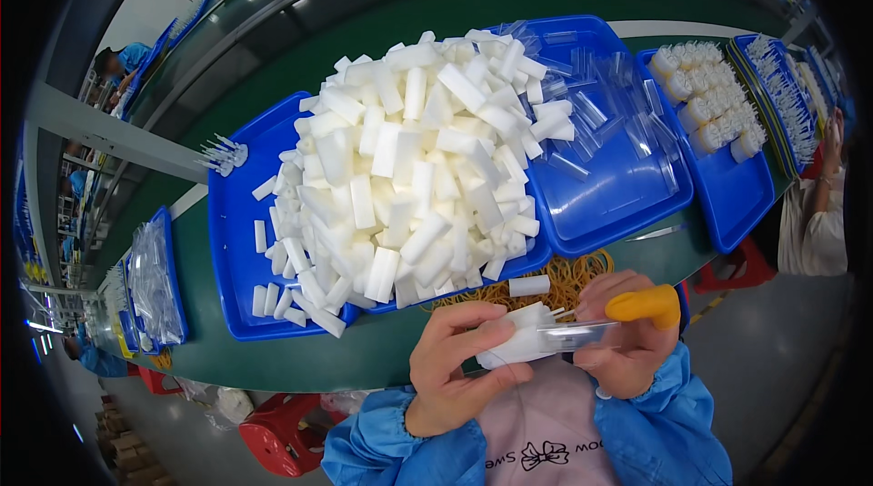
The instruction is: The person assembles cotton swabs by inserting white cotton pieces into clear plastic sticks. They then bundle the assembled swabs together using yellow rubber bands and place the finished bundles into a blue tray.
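Close to my body, my left hand (455, 366) is closed around a bundle of white foam pieces (511, 342). A clear plastic tube (582, 335) meets the right end of that bundle, pinched by my right hand (627, 366). Thin white sticks (562, 313) show just above the tube; what they belong to is hidden. A yellow finger cover (647, 306) is on a finger of my right hand. One loose white foam block (529, 285) lies just beyond my hands on a pile of tan rubber bands (582, 266).
A tall heap of white foam blocks (400, 168) overflows a blue tray (238, 250). Right of it, another blue tray (582, 222) holds clear tubes (591, 109). Bundled white pieces (705, 90) fill a tray farther right. Another person's arm (826, 159) is at the right edge.
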Demonstrator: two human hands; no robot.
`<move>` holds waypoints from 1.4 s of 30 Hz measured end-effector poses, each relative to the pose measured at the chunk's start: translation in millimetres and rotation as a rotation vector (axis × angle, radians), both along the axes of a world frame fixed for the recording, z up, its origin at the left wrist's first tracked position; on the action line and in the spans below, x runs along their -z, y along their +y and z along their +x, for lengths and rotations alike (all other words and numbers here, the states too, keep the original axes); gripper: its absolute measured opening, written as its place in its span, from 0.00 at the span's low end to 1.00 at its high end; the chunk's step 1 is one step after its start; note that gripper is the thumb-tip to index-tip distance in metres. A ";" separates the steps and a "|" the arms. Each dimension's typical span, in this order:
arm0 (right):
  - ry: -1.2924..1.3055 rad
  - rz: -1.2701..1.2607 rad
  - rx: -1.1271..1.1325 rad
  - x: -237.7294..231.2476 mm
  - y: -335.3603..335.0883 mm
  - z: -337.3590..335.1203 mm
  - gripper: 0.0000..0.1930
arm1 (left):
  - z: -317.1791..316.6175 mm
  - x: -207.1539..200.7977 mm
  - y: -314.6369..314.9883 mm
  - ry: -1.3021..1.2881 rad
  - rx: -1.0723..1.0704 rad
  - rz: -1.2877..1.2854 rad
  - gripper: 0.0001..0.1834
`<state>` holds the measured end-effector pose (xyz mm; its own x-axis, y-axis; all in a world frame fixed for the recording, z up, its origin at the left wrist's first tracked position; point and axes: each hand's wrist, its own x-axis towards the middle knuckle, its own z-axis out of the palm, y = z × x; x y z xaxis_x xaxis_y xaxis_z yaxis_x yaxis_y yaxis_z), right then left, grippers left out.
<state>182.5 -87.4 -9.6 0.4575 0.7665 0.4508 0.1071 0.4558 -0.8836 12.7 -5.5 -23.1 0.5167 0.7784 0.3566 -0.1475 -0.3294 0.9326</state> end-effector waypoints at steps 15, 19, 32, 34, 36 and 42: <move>-0.023 -0.100 -0.042 7.1 4.1 5.5 0.24 | 2.6 -1.4 3.5 0.057 -0.014 0.079 0.30; 0.199 -0.114 0.046 3.4 5.2 1.0 0.23 | 2.3 -5.9 1.3 -0.189 0.163 -0.500 0.34; -0.374 -0.153 0.145 -5.9 -9.0 11.1 0.11 | -27.5 -0.4 -4.2 -0.203 0.265 -0.623 0.22; -0.390 -0.162 0.169 -7.1 -12.2 5.1 0.12 | -26.4 -0.1 -7.5 -0.233 0.258 -0.588 0.23; -0.389 -0.191 0.171 -11.2 -14.2 -4.1 0.15 | -27.0 -2.9 -9.8 -0.238 0.271 -0.612 0.22; -0.424 -0.239 0.160 -18.6 -15.1 -18.4 0.14 | -31.0 -2.1 -17.2 -0.236 0.325 -0.646 0.24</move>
